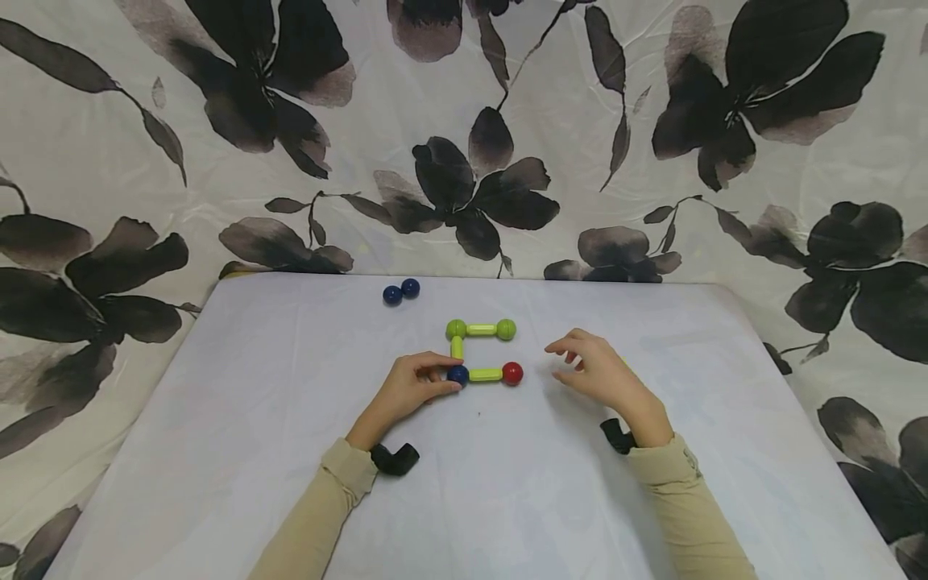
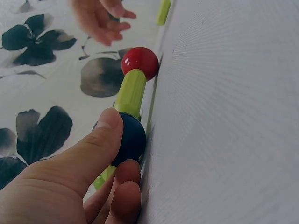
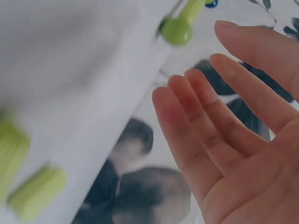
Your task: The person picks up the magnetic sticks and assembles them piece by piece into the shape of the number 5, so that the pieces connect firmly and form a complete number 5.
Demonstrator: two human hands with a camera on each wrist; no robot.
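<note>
Ball-and-rod chain lies on the tabletop, toward its far edge, bent three-sided with the gap facing the right edge. The left hand pinches its blue corner ball; the right hand, fingers relaxed, holds nothing near the red end ball. A sideways tug at that corner could part a joint; a knock might roll the loose blue balls off the far edge. Fingers partly hide the pinched ball; green pieces leftmost in the right wrist view are blurred, some cut off.
</note>
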